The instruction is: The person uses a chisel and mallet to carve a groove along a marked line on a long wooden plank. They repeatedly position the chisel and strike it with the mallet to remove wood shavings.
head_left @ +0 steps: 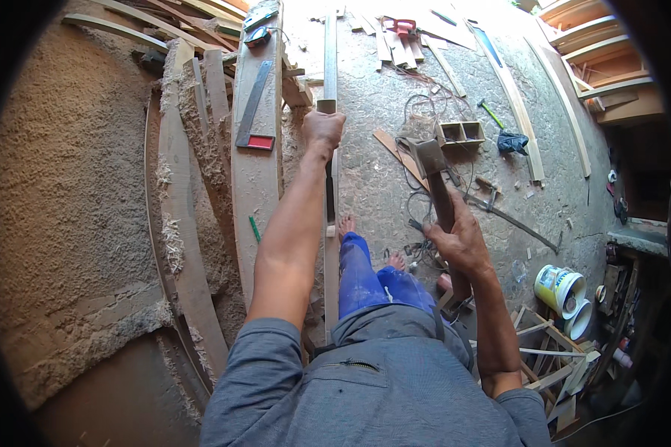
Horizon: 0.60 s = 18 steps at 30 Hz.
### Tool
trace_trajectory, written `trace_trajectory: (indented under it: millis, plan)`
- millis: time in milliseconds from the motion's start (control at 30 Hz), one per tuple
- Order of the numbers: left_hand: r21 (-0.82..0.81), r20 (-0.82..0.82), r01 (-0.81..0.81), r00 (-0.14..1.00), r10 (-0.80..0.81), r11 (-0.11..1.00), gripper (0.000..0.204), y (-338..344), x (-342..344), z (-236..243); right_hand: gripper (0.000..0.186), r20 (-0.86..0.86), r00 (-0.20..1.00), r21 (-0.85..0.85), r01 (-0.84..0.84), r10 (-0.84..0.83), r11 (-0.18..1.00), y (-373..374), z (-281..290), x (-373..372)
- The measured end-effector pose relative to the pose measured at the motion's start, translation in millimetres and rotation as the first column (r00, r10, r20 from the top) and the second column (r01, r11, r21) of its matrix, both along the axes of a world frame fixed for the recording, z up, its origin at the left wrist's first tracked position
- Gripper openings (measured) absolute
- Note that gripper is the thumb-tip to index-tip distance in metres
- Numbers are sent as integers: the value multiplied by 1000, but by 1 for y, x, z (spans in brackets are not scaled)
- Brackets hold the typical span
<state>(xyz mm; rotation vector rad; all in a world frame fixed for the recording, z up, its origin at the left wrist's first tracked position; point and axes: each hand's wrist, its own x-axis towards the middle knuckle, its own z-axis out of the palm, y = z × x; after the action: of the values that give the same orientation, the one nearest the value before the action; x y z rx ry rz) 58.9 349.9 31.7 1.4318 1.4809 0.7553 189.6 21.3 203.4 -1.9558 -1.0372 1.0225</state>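
Observation:
My left hand (323, 132) is closed round a chisel-like tool with a brown handle (326, 106), whose end shows above the fist. It is over a long, narrow wooden piece (331, 45) that runs away from me; the hand and forearm hide part of both. My right hand (462, 242) grips the wooden handle of a hammer (428, 158), raised to the right with its head up. Left of the narrow piece, a wide plank (257, 175) bears a try square (255, 108) with a red stock, a tape measure (258, 36) and a green pencil (253, 228).
Wood shavings and curved boards (175, 171) lie left. On the floor are a small wooden box (461, 134), a green-handled hammer (490, 113), a clamp (514, 220), cords, offcuts and long strips (511, 97). White buckets (559, 289) and a scrap-wood pile (548, 350) are at the right.

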Motion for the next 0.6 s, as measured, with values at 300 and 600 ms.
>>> trace_trajectory:
  millis: [300,600]
  plan:
    - [-435,676,655,691,-256,618,21,-22,8,87,72,-70,979,-128,181,-191,975,-57,-47,13]
    - [-203,-652,724,402,-642,659,53,-133,-95,102,76,-115,969,-184,196,-219,963,-104,-68,10]
